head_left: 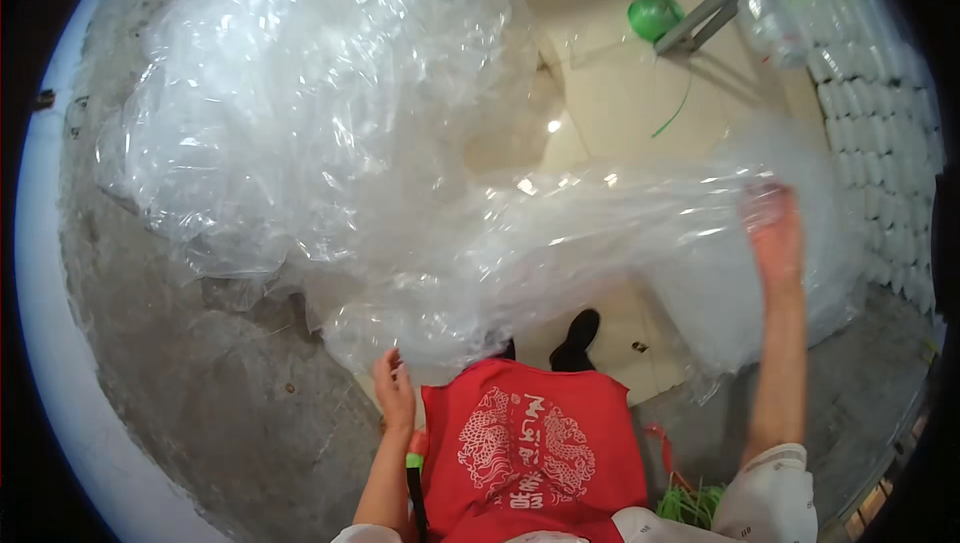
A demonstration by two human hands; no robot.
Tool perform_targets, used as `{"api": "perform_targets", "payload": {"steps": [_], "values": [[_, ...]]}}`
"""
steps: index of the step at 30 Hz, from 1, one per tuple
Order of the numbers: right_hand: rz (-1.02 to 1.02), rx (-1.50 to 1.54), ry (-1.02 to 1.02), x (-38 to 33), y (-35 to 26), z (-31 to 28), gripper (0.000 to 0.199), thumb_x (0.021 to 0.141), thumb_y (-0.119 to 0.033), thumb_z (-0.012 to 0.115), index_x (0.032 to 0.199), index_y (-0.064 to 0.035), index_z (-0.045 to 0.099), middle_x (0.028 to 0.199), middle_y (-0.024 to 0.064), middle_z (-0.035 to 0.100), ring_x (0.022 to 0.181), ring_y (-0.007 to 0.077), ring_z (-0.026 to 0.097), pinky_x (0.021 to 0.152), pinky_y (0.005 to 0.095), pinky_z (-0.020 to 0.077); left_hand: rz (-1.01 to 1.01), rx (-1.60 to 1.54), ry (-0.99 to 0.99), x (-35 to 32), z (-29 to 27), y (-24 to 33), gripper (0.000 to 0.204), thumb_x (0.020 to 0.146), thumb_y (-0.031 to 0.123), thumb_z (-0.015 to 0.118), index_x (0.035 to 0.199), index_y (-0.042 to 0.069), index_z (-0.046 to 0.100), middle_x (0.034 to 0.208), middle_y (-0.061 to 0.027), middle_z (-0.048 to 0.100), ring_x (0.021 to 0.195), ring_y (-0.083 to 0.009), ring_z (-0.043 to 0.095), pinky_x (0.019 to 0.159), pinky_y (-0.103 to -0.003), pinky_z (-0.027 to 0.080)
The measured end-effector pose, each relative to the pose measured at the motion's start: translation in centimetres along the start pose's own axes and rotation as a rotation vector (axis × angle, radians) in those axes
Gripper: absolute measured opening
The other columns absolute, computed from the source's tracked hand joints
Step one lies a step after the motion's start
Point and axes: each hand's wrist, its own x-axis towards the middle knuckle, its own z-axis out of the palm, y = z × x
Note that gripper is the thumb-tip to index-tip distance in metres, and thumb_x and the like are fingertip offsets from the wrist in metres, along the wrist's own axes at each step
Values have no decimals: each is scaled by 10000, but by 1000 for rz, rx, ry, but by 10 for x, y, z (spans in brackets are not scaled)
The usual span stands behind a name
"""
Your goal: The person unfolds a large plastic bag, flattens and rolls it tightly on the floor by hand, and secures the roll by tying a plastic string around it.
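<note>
A rough grey concrete slab [190, 393] fills the left of the view, giving way to pale floor tiles [620, 93] beyond. On the slab sits a heaped pile of clear plastic film [310, 93]. From it a long clear plastic bag [600, 243] stretches across to the right, over the person's red apron [535, 443] and black shoe [575, 338]. The left hand [395, 393] pinches the bag's lower edge, fingers closed on the film. Farther back lie a green twine ball [655, 15] and a metal leg [715, 3]. The right hand [775, 233], raised inside the bag, shows through it with fingers spread. Stacked white packs [880, 113] line the right.
</note>
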Motion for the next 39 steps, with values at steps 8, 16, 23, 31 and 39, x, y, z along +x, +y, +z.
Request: {"api": "perform_targets", "payload": {"steps": [8,16,23,31,39], "values": [[-456,-121,-752,-286,-339,197,394,1080,-234,433,1419,-54,521,1473,92,534,1334,240,517,1159,478,388,192,-197,50,-17,-56,92,459,960,83,599,1404,55,489,1344,-119,568,1092,-231,615,873,-360,495],[-1485,-1137,111,-656,-433,171,458,1014,-303,513,1358,0,502,1359,159,552,1292,297,499,1091,488,398,923,-408,120,-20,-81,365,884,809,158,811,1530,7,323,1508,-190,447,1245,-338,540,1033,-416,439],[-1554,-547,598,-791,-459,77,440,1025,-328,520,1360,-45,551,1351,132,581,1276,317,532,1059,480,467,1501,247,-760,-109,75,329,650,865,388,737,1444,179,526,1452,-93,547,1334,-329,497,1094,-493,386],[-1476,-342,836,-956,-415,12,522,1046,-359,479,1473,-59,484,1453,117,537,1310,284,519,1125,416,393,1148,128,-1069,-84,83,318,273,897,155,624,1148,81,706,1165,-166,691,1080,-385,639,926,-471,510],[-1291,-558,1553,-1093,-265,-41,473,1048,-328,477,1433,-57,508,1396,113,566,1264,275,547,1082,421,424,1282,-280,-515,-106,31,507,265,874,21,663,1135,57,641,1096,-139,663,1016,-355,647,847,-427,523]]}}
